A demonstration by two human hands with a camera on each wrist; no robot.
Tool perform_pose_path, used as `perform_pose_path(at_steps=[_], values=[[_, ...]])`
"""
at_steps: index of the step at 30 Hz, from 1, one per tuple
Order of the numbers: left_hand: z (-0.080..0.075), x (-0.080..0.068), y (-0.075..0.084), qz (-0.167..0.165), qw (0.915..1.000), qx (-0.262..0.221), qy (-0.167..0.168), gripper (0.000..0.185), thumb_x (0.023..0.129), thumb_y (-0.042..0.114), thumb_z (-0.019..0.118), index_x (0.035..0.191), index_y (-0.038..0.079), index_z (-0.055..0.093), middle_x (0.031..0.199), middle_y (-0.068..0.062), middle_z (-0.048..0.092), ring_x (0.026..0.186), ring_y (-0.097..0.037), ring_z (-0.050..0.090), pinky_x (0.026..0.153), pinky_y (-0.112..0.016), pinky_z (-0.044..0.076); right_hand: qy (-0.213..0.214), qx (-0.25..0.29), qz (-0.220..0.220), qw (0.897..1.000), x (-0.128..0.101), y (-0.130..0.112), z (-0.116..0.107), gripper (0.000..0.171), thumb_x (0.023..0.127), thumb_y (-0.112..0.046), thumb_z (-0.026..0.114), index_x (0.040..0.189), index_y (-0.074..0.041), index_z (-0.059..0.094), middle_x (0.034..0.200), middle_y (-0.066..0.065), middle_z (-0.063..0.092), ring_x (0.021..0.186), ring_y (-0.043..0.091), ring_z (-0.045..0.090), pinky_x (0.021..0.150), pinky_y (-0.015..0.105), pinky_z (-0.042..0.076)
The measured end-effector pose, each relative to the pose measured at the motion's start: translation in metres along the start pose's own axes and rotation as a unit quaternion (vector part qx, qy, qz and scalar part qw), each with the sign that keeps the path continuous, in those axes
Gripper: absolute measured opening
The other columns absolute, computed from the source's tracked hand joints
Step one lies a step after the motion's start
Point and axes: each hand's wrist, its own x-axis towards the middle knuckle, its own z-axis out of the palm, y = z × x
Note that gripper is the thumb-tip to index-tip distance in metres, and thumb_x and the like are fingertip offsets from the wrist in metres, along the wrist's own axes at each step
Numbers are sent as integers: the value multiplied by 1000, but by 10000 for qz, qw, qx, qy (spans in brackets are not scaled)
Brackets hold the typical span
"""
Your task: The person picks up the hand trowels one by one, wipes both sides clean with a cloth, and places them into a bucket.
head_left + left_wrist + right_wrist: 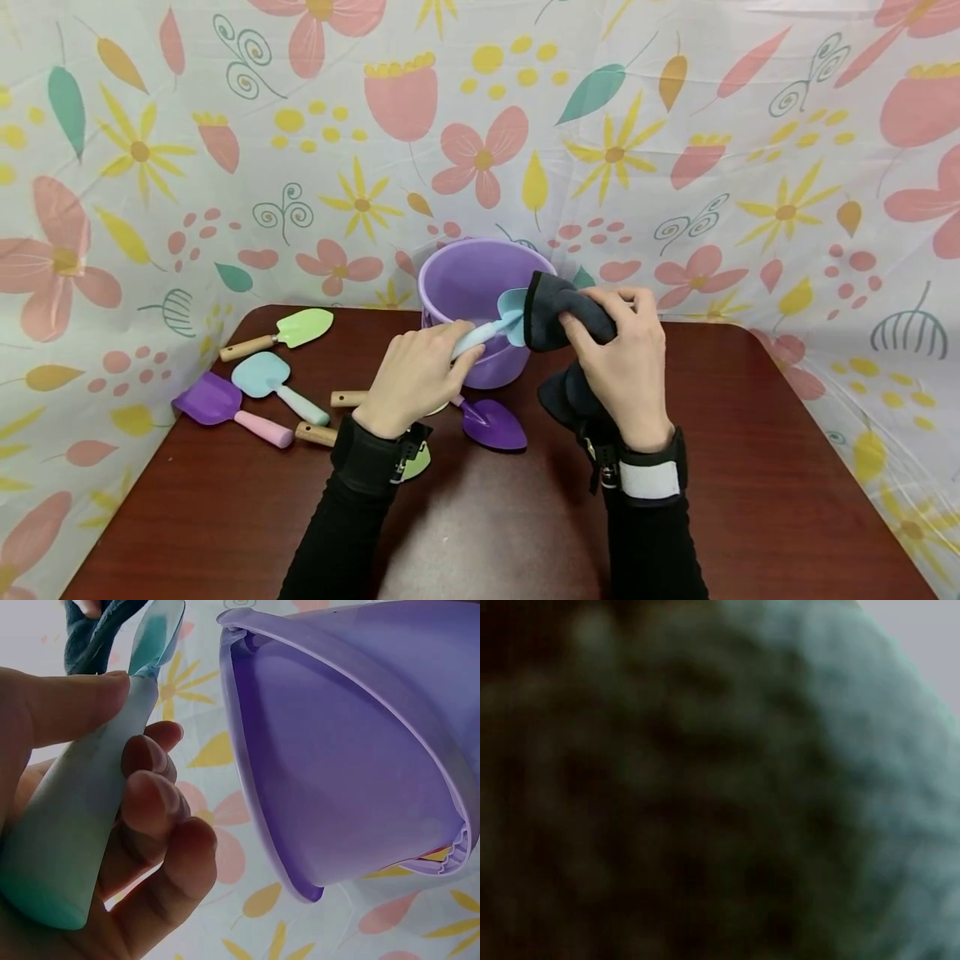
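My left hand [412, 367] grips the pale handle of a small light blue garden trowel [513, 307], its blade pointing right. In the left wrist view the thumb lies along the handle [82, 795], whose butt end is teal. A dark grey cloth [551, 308] is bunched in my right hand [630, 367], pinched between thumb and fingers. Its edge overlaps the trowel's blade and hides the tip, while the rest hangs below the palm. The cloth [885, 765] fills nearly all of the blurred right wrist view. Just behind the trowel stands a purple bucket [498, 367].
On the table's [750, 467] left lie a green trowel [303, 327] with a wooden handle, another light blue trowel [261, 374] and a purple shovel [210, 400] with a pink handle. A purple trowel [495, 425] lies before the bucket. My left arm partly covers a green blade [417, 462].
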Motion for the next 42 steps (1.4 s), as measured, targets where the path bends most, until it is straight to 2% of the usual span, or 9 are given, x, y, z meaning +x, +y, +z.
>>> perform_pose_path(at_steps=[9, 17, 25, 36, 42], values=[[0, 0, 0, -73, 10000, 18, -8, 18, 97, 28, 60, 103, 12, 65, 73, 6, 54, 54, -10, 47, 45, -29, 37, -617, -54, -154, 9980, -6, -13, 14, 32, 84, -24, 78, 112, -10, 72, 108, 16, 51, 82, 30, 55, 71, 44, 43], [-1, 0, 1, -139, 9997, -198, -74, 23, 98, 23, 57, 115, 10, 65, 82, 3, 62, 58, -10, 51, 49, -30, 40, -1280, -111, -351, 9911, -8, -19, 17, 35, 83, -24, 80, 116, -12, 71, 110, 11, 52, 88, 27, 57, 71, 45, 47], [-2, 1, 2, -131, 9995, -288, -8, 25, 100, 30, 56, 115, 12, 65, 80, 6, 60, 56, -10, 50, 48, -28, 39, -978, -412, -251, 9940, -7, -14, 18, 34, 84, -24, 80, 114, -11, 72, 109, 13, 52, 83, 29, 57, 67, 46, 46], [0, 0, 2, -24, 9998, -201, -6, 21, 100, 29, 57, 112, 12, 64, 78, 6, 55, 54, -10, 48, 45, -28, 38, -703, -353, 48, 9969, -4, 0, 9, 31, 86, -23, 77, 114, -11, 71, 105, 16, 52, 80, 31, 55, 70, 45, 43], [0, 0, 2, -8, 9998, -182, -11, 21, 99, 29, 58, 111, 12, 64, 77, 6, 55, 54, -11, 47, 46, -29, 38, -585, -269, 181, 9978, -1, 5, 1, 30, 87, -22, 76, 114, -10, 71, 107, 17, 53, 84, 33, 54, 73, 48, 42]])
